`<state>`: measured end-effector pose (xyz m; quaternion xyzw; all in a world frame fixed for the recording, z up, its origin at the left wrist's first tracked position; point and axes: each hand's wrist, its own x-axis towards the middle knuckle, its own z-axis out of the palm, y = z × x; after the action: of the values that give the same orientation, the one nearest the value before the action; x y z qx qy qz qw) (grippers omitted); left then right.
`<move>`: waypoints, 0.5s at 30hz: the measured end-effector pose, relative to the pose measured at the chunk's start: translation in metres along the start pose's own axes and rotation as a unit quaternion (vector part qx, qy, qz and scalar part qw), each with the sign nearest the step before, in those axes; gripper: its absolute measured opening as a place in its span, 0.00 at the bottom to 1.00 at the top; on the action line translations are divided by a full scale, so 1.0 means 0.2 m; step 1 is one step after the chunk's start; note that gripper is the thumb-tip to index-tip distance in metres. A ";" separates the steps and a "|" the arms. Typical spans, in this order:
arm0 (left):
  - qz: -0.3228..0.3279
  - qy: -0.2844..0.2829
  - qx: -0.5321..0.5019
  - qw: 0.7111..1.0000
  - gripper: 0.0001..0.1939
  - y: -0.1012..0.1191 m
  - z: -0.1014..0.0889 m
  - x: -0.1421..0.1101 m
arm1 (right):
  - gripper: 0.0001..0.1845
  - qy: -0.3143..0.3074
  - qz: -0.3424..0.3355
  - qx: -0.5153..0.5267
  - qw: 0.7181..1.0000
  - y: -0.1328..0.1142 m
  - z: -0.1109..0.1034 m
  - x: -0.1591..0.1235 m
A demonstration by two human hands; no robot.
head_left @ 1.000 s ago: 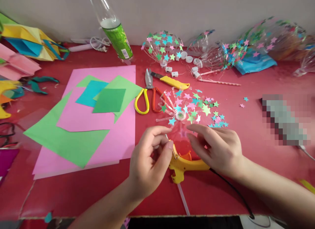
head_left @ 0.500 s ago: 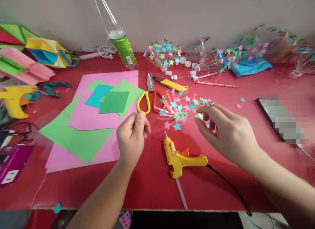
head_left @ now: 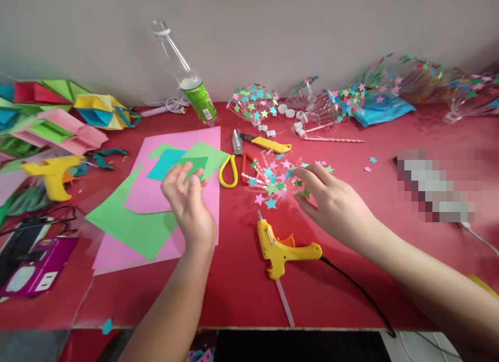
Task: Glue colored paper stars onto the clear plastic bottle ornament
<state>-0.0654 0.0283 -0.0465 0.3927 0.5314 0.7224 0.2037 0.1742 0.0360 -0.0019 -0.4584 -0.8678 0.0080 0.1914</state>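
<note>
My left hand (head_left: 189, 206) hovers over the stacked paper, its fingers loosely spread and holding nothing. Under it lie a dark green paper square (head_left: 199, 163), a teal paper square (head_left: 166, 163) and pink paper (head_left: 156, 198). My right hand (head_left: 331, 198) reaches in at the right edge of a clear-stranded star decoration (head_left: 278, 177) with pink, blue and green stars. Its thumb and fingers stand apart; whether the fingertips touch the stars I cannot tell. In front of the decoration lies a yellow glue gun (head_left: 286, 250) with a glue stick (head_left: 285, 302) sticking out of its back end.
Scissors (head_left: 234, 157) and a yellow cutter (head_left: 271, 144) lie behind the decoration. A tilted bottle (head_left: 198, 99) and more star decorations (head_left: 253, 102) line the wall. A second yellow glue gun (head_left: 54, 177) is at left, a blurred-out phone (head_left: 434, 188) at right.
My left hand has opened from a pinch and moved left over the paper. My right hand has moved slightly left to the stars, and the pale green star at its fingertips no longer shows there.
</note>
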 end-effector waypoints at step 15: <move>-0.178 -0.245 -0.014 0.953 0.24 -0.03 0.06 -0.10 | 0.21 -0.006 0.119 0.107 0.987 0.06 -0.13 0.03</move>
<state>-0.0450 0.0229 -0.0581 0.4539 0.5162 0.5633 0.4585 0.1897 0.0427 0.0215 -0.5350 -0.8026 0.1266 0.2316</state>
